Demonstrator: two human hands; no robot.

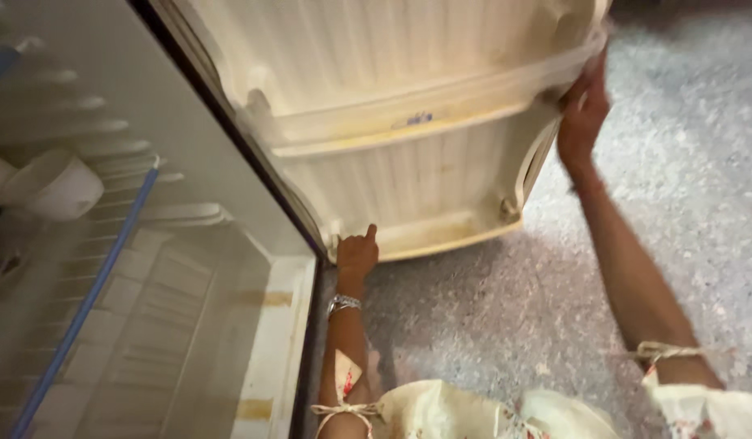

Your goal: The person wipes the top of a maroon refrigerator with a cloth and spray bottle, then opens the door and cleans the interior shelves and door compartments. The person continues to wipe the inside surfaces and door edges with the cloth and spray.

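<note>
An open fridge door (408, 154) stands ahead, its cream ribbed inner lining facing me, with a stained shelf rail across the middle. My left hand (357, 252) is curled at the door's bottom inner corner near the hinge, touching the lower rail; a silver bracelet sits on that wrist. My right hand (583, 110) grips the door's outer edge higher up, fingers wrapped around the rim.
The fridge interior (148, 268) fills the left side, with white ribbed walls, a blue-edged glass shelf (91, 284) and a white container (54, 187) on it. Speckled grey floor (514, 317) lies below the door. My pale floral sleeves show at the bottom.
</note>
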